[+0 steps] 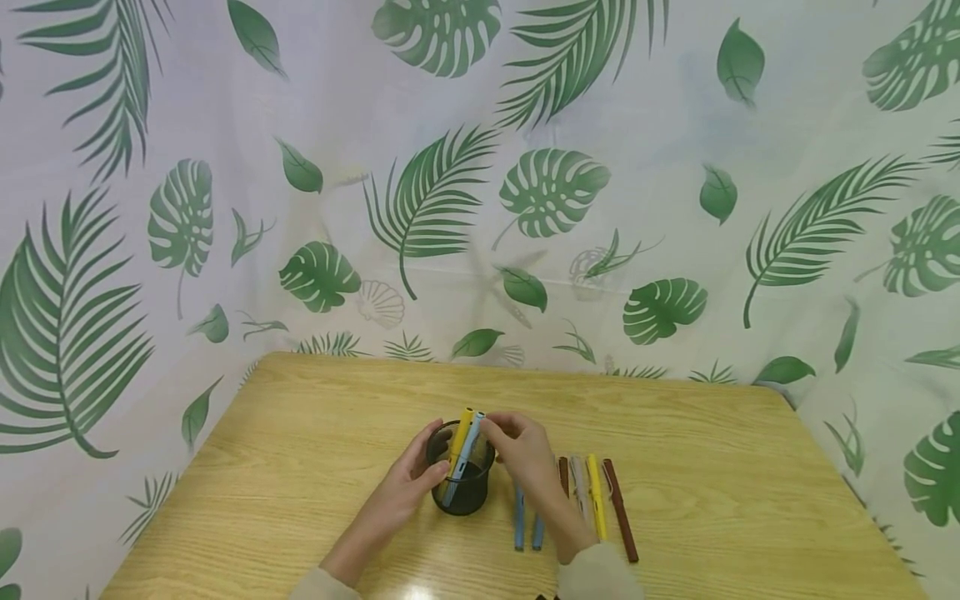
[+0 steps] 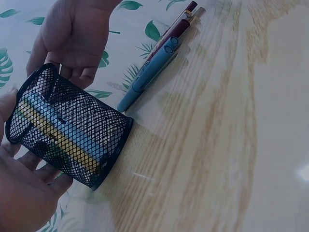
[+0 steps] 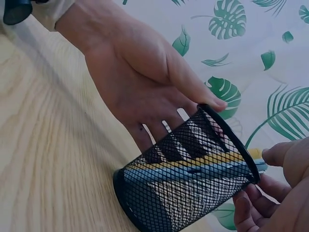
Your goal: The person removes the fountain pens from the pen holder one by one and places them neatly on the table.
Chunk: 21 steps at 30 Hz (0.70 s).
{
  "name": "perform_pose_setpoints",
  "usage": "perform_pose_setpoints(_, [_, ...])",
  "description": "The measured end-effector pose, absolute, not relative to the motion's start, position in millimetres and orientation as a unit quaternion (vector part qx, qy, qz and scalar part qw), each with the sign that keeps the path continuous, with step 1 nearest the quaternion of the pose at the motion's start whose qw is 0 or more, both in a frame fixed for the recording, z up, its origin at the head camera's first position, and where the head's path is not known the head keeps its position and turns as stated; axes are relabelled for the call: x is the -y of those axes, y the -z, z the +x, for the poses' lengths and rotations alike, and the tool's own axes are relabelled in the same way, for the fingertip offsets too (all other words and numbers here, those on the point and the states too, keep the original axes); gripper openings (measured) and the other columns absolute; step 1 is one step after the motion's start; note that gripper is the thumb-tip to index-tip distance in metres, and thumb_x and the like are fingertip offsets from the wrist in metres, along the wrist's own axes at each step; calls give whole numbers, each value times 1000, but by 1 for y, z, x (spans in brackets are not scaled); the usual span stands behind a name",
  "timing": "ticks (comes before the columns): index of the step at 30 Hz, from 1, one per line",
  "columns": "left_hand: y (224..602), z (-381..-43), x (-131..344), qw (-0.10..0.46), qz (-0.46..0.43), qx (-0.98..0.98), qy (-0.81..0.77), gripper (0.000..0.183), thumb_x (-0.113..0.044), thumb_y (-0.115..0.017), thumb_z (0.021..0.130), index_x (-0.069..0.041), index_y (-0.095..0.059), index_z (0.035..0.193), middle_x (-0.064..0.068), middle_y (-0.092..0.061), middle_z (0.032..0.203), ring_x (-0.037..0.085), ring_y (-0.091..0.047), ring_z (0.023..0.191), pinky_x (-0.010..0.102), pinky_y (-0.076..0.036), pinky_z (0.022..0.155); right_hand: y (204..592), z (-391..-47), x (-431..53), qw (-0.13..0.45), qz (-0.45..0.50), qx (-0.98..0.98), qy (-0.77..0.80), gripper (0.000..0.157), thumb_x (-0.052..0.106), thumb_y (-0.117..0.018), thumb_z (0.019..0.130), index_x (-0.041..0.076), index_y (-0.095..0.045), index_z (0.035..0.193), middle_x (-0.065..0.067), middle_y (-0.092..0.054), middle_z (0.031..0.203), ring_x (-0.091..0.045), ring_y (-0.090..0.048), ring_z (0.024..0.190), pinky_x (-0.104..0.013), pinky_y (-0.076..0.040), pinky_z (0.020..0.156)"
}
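Observation:
My left hand (image 1: 411, 479) holds a black mesh pen holder (image 1: 463, 498) from its left side, thumb at the rim and fingers along the mesh. Inside the pen holder (image 3: 193, 212), a yellow pen (image 1: 460, 437) and a light blue pen (image 1: 468, 446) lean side by side, their upper ends above the rim. My right hand (image 1: 522, 454) is over the right rim, thumb and forefinger pinching the light blue pen's top end. The left wrist view shows both pens through the mesh, and the left fingers (image 2: 46, 171) against the holder's wall.
Right of the holder, several pens lie in a row on the wooden table (image 1: 315, 433): blue pens (image 1: 519, 521), a grey pen (image 1: 580, 487), a yellow pen (image 1: 597, 496) and dark red ones (image 1: 621, 512). My right forearm partly covers them. A leaf-printed cloth (image 1: 450, 333) hangs behind the table.

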<state>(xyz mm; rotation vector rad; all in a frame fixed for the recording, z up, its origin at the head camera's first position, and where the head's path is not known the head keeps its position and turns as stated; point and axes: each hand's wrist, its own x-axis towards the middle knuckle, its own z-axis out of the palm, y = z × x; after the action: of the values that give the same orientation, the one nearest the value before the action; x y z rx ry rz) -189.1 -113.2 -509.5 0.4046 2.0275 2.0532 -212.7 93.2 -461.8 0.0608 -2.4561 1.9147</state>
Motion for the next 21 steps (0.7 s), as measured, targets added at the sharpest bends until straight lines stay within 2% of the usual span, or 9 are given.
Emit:
perform_pose_setpoints(4, [509,-189,113,113,143,-692,-698,70,-24,-55,109,-18,-16,167,11,-20,170,33,-15,156,55,-19,123,465,-213,-87,29,36,798,-601,35,27,-71,100,-2,-72,119,-9,-72,107,-22,-65,97,-35,-56,83])
perform_pose_setpoints(12, [508,-189,114,114,146,-692,-698,70,-23,-55,110,-17,-15,167,11,-22,170,33,-20,155,54,-22,122,472,-212,-80,61,40,794,-604,32,23,-73,99,-4,-72,115,-11,-73,107,-24,-68,97,-35,-58,83])
perform_pose_setpoints(17, [508,-188,114,110,145,-699,-691,72,-25,-56,109,-16,-15,167,11,-17,171,36,-15,156,57,-20,122,468,-207,-82,72,19,774,-629,29,23,-73,99,-2,-73,114,-10,-73,104,-21,-66,95,-32,-55,82])
perform_pose_setpoints(21, [508,-188,113,102,140,-701,-692,71,-23,-58,108,-16,-18,167,13,-19,170,36,-17,155,56,-21,122,459,-203,-90,72,-5,756,-650,31,26,-71,101,0,-72,116,-9,-72,108,-24,-66,98,-38,-55,88])
